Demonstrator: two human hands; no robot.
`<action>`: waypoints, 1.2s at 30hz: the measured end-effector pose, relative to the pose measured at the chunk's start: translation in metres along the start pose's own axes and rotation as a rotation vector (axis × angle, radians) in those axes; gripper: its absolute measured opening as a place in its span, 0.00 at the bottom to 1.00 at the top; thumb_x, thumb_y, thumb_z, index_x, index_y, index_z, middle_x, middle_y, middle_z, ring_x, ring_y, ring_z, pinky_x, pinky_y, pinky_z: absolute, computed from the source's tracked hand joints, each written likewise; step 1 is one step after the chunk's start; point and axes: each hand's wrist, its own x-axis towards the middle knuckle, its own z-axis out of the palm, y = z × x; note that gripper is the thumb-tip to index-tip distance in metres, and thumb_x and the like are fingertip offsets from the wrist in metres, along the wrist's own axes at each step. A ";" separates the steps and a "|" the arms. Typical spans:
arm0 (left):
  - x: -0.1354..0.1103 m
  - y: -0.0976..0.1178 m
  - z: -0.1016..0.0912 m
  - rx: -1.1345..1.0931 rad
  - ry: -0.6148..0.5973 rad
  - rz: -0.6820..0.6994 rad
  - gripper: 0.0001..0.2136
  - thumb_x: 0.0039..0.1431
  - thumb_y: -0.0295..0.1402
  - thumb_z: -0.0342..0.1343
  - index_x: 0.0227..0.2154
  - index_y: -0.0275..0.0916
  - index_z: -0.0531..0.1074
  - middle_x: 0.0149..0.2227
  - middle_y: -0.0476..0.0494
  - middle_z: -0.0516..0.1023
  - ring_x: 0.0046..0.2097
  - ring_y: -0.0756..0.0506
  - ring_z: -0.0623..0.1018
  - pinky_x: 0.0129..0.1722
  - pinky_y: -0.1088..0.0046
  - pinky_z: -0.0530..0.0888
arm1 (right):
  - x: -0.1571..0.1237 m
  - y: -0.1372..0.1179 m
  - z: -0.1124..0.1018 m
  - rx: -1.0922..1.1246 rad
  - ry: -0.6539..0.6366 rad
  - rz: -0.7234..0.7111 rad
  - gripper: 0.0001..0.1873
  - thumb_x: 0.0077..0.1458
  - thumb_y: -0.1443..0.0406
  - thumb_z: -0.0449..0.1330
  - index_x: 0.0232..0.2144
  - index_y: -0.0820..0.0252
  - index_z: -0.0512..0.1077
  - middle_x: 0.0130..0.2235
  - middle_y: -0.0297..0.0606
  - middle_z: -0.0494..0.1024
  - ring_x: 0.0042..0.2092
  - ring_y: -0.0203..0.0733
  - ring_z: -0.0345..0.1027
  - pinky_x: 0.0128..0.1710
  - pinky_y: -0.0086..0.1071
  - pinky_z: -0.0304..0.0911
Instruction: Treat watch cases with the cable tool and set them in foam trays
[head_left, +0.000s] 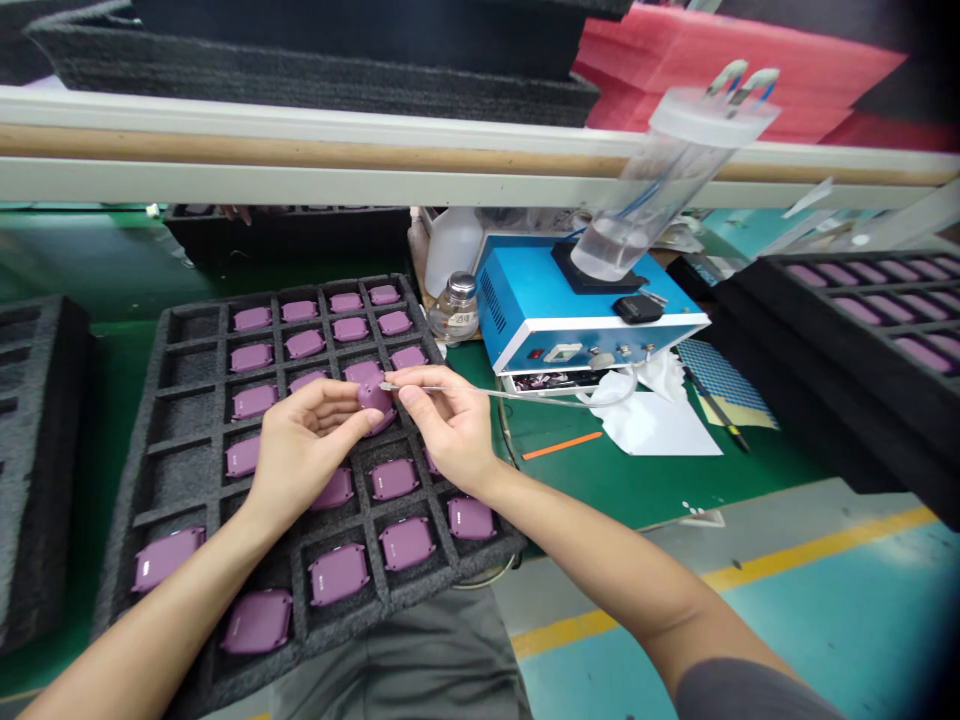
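My left hand holds a small purple watch case above the tray, with the thumb and fingers at its edge. Between the thumb and fingers of my right hand is a thin dispensing needle, its tip at the watch case. Whether the tip touches the case I cannot tell. A clear tube trails from my right hand toward the blue machine. Beneath both hands lies a dark foam tray, with purple watch cases like this one in many of its compartments.
A blue dispensing machine carries a clear cylinder of liquid. Beside it stand a glass bottle and a white bottle. An orange strip and white paper lie nearby. Stacked foam trays rise at right; a shelf edge crosses above.
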 end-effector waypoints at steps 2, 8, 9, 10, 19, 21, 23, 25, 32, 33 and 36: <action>0.000 0.000 0.000 -0.001 -0.001 0.002 0.16 0.44 0.36 0.75 0.34 0.37 0.79 0.33 0.45 0.86 0.36 0.46 0.85 0.41 0.72 0.83 | 0.000 0.000 0.000 -0.013 0.003 0.001 0.06 0.63 0.60 0.63 0.38 0.55 0.78 0.41 0.36 0.85 0.44 0.38 0.80 0.47 0.33 0.77; 0.000 -0.001 0.000 0.007 0.007 0.002 0.17 0.43 0.37 0.75 0.34 0.37 0.79 0.33 0.44 0.85 0.35 0.44 0.85 0.41 0.69 0.83 | 0.000 0.000 0.000 -0.015 0.002 -0.003 0.06 0.63 0.61 0.63 0.38 0.54 0.79 0.41 0.36 0.85 0.44 0.38 0.80 0.47 0.33 0.76; 0.000 -0.001 0.001 0.004 0.005 0.003 0.17 0.43 0.37 0.75 0.34 0.37 0.79 0.33 0.44 0.85 0.36 0.44 0.85 0.41 0.69 0.83 | 0.000 0.000 0.000 -0.009 0.002 -0.007 0.05 0.63 0.62 0.63 0.38 0.54 0.79 0.41 0.36 0.84 0.44 0.38 0.80 0.47 0.33 0.76; 0.000 -0.001 0.001 -0.002 0.002 0.006 0.16 0.43 0.37 0.75 0.34 0.37 0.79 0.33 0.44 0.85 0.36 0.45 0.85 0.42 0.69 0.83 | 0.000 0.000 0.000 -0.002 0.001 -0.011 0.05 0.63 0.62 0.63 0.38 0.54 0.79 0.41 0.36 0.84 0.44 0.37 0.80 0.47 0.33 0.76; 0.000 -0.004 0.000 -0.009 -0.015 0.017 0.15 0.45 0.36 0.75 0.35 0.37 0.79 0.34 0.45 0.86 0.36 0.46 0.85 0.42 0.72 0.82 | 0.000 -0.002 0.000 -0.028 0.007 -0.010 0.06 0.63 0.61 0.63 0.38 0.54 0.79 0.41 0.36 0.85 0.44 0.39 0.80 0.48 0.34 0.76; 0.000 -0.003 0.000 -0.013 -0.016 0.014 0.15 0.45 0.36 0.75 0.34 0.37 0.79 0.33 0.45 0.86 0.36 0.46 0.85 0.42 0.73 0.82 | 0.000 -0.002 0.000 -0.027 0.006 -0.009 0.06 0.63 0.61 0.63 0.38 0.54 0.79 0.41 0.36 0.85 0.44 0.39 0.80 0.48 0.34 0.76; 0.000 -0.003 0.000 -0.011 -0.012 0.011 0.15 0.44 0.37 0.75 0.34 0.37 0.79 0.33 0.45 0.86 0.36 0.46 0.85 0.41 0.72 0.82 | 0.000 -0.002 0.000 -0.027 0.004 -0.002 0.06 0.63 0.61 0.63 0.38 0.54 0.79 0.41 0.36 0.85 0.44 0.39 0.80 0.48 0.34 0.76; 0.000 -0.002 0.000 -0.005 -0.005 0.007 0.16 0.44 0.37 0.75 0.34 0.37 0.79 0.33 0.45 0.85 0.36 0.46 0.85 0.41 0.71 0.83 | 0.000 -0.001 0.000 -0.030 0.005 0.007 0.06 0.63 0.60 0.63 0.38 0.54 0.79 0.41 0.36 0.85 0.44 0.39 0.80 0.48 0.34 0.76; 0.000 -0.001 0.000 0.003 -0.003 0.000 0.16 0.44 0.37 0.75 0.34 0.37 0.79 0.33 0.44 0.85 0.36 0.45 0.85 0.42 0.69 0.83 | -0.001 -0.001 -0.001 -0.018 0.001 0.008 0.07 0.63 0.60 0.63 0.38 0.55 0.79 0.41 0.37 0.84 0.44 0.39 0.79 0.48 0.34 0.76; 0.000 -0.001 0.000 0.003 -0.001 -0.001 0.16 0.44 0.37 0.75 0.34 0.37 0.79 0.33 0.44 0.85 0.36 0.45 0.85 0.42 0.69 0.83 | -0.001 -0.001 -0.001 -0.020 0.001 0.009 0.07 0.63 0.59 0.63 0.38 0.55 0.79 0.41 0.37 0.84 0.44 0.39 0.79 0.48 0.34 0.76; -0.001 0.000 0.000 0.003 -0.001 -0.006 0.17 0.44 0.38 0.75 0.35 0.37 0.79 0.34 0.44 0.85 0.36 0.44 0.85 0.43 0.67 0.83 | -0.001 -0.002 0.000 -0.022 0.000 0.008 0.08 0.63 0.59 0.63 0.38 0.55 0.79 0.41 0.37 0.84 0.44 0.39 0.79 0.48 0.35 0.76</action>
